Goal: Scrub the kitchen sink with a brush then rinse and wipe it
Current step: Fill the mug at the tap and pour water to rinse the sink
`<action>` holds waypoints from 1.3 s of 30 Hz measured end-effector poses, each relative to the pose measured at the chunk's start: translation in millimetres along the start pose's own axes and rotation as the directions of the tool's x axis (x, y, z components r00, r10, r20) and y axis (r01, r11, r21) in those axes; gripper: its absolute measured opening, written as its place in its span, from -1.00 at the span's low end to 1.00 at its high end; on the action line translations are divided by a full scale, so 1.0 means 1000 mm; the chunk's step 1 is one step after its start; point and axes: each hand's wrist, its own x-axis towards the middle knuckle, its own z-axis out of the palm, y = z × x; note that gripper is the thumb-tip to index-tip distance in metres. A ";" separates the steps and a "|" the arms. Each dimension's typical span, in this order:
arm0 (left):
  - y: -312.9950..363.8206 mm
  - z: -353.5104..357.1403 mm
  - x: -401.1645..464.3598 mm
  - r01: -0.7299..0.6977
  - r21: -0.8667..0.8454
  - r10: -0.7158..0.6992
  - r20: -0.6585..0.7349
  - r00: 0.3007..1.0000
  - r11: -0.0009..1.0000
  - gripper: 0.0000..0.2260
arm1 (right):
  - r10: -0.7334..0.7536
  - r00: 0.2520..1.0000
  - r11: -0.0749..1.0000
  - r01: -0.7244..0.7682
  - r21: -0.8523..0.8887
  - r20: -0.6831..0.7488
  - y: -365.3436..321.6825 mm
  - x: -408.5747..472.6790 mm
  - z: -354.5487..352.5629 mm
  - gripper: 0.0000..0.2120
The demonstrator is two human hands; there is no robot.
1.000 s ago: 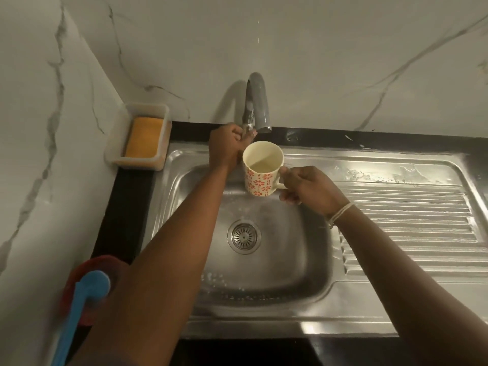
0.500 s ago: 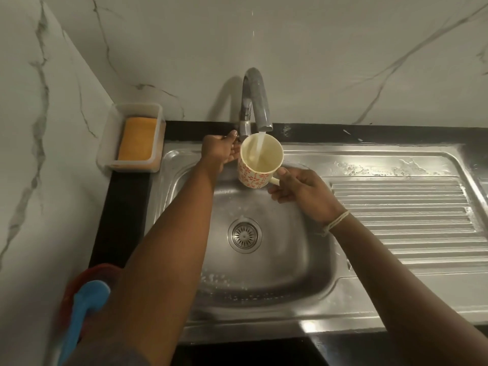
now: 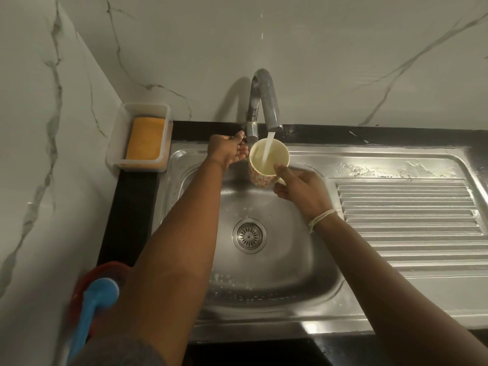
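Filling the mug (image 3: 266, 165) squarely under the tap (image 3: 266, 101) is the step in hand, and it goes best if the cup stays upright with the stream landing in its middle, then stops short of the brim so nothing slops before the rinse water is poured over the soapy steel. The right hand (image 3: 303, 191) pinches the mug by its handle, thumb over the rim; the left hand (image 3: 228, 151) is loosely spread, fingers extended toward the tap's base lever, and I cannot tell whether they touch it. The sink (image 3: 277, 262) lies directly beneath both hands, suds clinging to its near wall and along the draining board's (image 3: 406, 220) back edge. The blue-handled brush (image 3: 92, 307) rests in a red bowl (image 3: 105, 270) on the bench at the near left, well apart from either hand; an orange sponge (image 3: 145, 138) sits in its tray (image 3: 118, 143) left of the tap.
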 end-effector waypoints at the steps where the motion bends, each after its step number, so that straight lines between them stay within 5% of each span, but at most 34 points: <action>1: 0.000 -0.001 0.000 0.003 0.003 -0.003 -0.001 1.000 1.000 -0.76 | -0.010 1.000 0.999 0.009 -0.049 -0.017 -0.001 0.000 0.001 -0.54; 13: 0.007 0.000 -0.008 0.012 0.029 -0.011 -0.012 1.000 1.000 -0.73 | -0.132 0.989 0.978 0.119 -0.172 -0.069 -0.004 0.008 0.012 -0.64; 27: 0.007 -0.003 -0.009 0.015 0.018 -0.015 0.022 1.000 1.000 -0.75 | -0.064 0.995 0.998 0.065 0.013 -0.074 -0.011 0.004 0.019 -0.70; 39: 0.008 -0.003 -0.010 0.012 0.023 -0.012 0.017 1.000 1.000 -0.76 | -0.041 0.998 0.993 0.036 -0.109 -0.050 -0.017 0.008 0.017 -0.70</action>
